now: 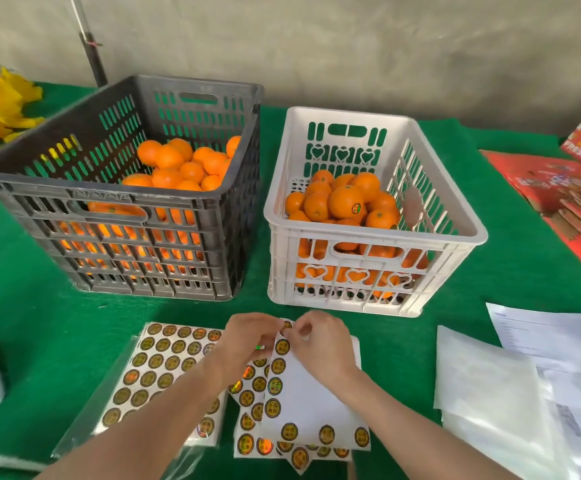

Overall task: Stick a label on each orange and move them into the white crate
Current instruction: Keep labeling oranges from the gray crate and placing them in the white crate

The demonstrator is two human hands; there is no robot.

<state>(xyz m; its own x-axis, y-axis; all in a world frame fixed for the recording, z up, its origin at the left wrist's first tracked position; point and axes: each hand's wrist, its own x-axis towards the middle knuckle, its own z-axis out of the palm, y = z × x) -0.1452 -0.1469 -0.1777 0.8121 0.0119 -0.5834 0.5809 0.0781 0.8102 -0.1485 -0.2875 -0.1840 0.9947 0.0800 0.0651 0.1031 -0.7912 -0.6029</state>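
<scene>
Left hand [247, 336], right hand [320, 344]: my fingers pinch one label [286, 327] on top sheet [306, 389], table [39, 323] front edge. Two crates behind: black crate [74, 190], white crate [469, 233]. Oranges [346, 200] in both.

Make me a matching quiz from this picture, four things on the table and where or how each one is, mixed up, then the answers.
1 black crate
2 white crate
3 sticker sheet
4 red cartons

A pinched by left hand and right hand
B far right of the table
C left of the other crate
D holds a labelled orange

Pairs: 1-C, 2-D, 3-A, 4-B
</scene>
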